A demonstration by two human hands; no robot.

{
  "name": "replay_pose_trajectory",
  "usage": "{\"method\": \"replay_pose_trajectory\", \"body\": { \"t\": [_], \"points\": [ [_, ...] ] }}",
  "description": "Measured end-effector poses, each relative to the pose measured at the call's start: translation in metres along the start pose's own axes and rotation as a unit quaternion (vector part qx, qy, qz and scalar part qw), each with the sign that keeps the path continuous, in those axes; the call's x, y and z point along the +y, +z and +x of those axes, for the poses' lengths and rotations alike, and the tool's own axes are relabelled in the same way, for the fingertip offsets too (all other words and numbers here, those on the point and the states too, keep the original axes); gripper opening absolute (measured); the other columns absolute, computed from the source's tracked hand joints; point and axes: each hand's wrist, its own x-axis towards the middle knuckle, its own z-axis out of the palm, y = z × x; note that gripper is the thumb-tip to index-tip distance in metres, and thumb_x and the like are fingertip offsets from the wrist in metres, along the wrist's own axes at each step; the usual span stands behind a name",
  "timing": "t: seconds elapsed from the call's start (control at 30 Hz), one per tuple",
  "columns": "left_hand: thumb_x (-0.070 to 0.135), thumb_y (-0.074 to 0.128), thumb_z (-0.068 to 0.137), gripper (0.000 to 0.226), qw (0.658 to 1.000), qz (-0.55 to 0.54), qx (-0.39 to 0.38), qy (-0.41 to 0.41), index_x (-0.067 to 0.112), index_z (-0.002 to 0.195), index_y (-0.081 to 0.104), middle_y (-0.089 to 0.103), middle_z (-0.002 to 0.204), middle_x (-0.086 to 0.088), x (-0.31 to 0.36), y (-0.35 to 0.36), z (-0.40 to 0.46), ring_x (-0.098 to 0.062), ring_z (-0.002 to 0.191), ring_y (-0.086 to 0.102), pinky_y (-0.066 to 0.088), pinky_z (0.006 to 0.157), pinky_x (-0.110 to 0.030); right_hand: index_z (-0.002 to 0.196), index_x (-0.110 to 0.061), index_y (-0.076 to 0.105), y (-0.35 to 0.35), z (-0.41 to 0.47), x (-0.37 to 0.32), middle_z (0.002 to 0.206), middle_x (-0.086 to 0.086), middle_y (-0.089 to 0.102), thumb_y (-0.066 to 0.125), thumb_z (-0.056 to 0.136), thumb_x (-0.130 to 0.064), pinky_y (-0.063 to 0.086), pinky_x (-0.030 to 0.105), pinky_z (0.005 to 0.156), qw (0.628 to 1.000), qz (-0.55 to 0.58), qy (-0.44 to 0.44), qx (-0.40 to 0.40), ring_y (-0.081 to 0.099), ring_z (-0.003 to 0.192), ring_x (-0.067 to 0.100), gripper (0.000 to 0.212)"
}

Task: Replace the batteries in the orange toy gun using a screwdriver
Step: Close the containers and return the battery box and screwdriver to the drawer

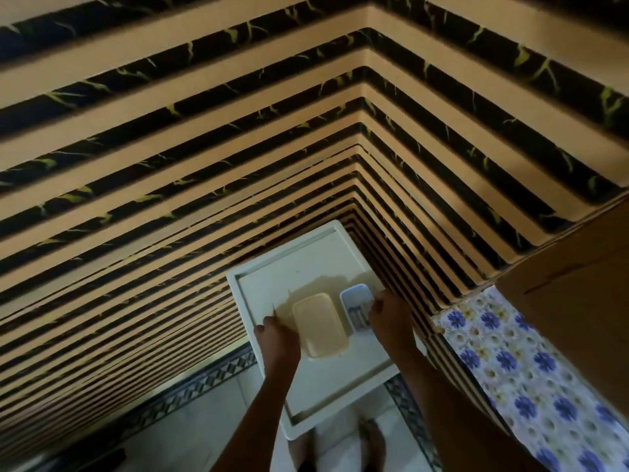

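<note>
Down at the near edge, the white square plastic table [326, 400] carries both fists. The left hand [276, 338] curls around a thin pointed tool [274, 310], the right hand [388, 311] is clenched over the small blue tray [354, 298], grip unclear. Between them sits a cream rectangular tub [318, 328]. No orange toy gun is visible.

White table [326, 396]; striped black-and-tan wall [204, 148] from 9 to 3 o'clock; blue-flowered cloth [531, 376] at 4 o'clock; tiled floor [190, 427] at 7 o'clock.

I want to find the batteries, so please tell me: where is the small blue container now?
In the head view, the small blue container sits on the white table, right of the cream container, by the right hand.
</note>
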Motion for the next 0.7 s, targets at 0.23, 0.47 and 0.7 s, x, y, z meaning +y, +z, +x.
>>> {"method": "replay_pose_trajectory", "body": {
  "t": [0.23, 0.47, 0.7],
  "points": [
    [0.008, 0.06, 0.085, 0.02, 0.996, 0.049, 0.049, 0.063, -0.002, 0.102, 0.063, 0.067, 0.098, -0.019, -0.01, 0.004, 0.006, -0.037, 0.085, 0.066, 0.058, 0.07, -0.045, 0.074, -0.006, 0.058, -0.001, -0.001, 0.013, 0.075, 0.011, 0.061, 0.058, 0.091, -0.005, 0.038, 0.028, 0.057, 1.0, 0.008, -0.004, -0.012, 0.062, 0.072, 0.026, 0.018],
    [0.01, 0.063, 0.085, 0.018, 0.993, 0.048, 0.058, 0.087, -0.003, 0.099, 0.062, 0.066, 0.094, -0.018, -0.021, 0.011, 0.014, -0.034, 0.082, 0.064, 0.055, 0.065, -0.04, 0.076, -0.013, 0.054, -0.009, -0.018, 0.034, 0.081, 0.007, 0.06, 0.067, 0.091, -0.014, 0.049, 0.034, 0.065, 0.998, -0.028, -0.056, -0.019, 0.063, 0.081, 0.028, 0.019],
    [0.015, 0.073, 0.091, 0.022, 0.98, 0.024, 0.115, 0.159, 0.003, 0.107, 0.064, 0.064, 0.101, -0.013, -0.06, -0.001, -0.035, -0.019, 0.086, 0.054, 0.032, 0.063, -0.019, 0.13, -0.001, 0.064, -0.021, -0.069, 0.058, 0.127, 0.016, 0.065, 0.067, 0.095, -0.011, 0.045, 0.03, 0.1, 0.996, -0.006, -0.083, -0.006, 0.06, 0.122, 0.03, 0.037]
  ]
}}
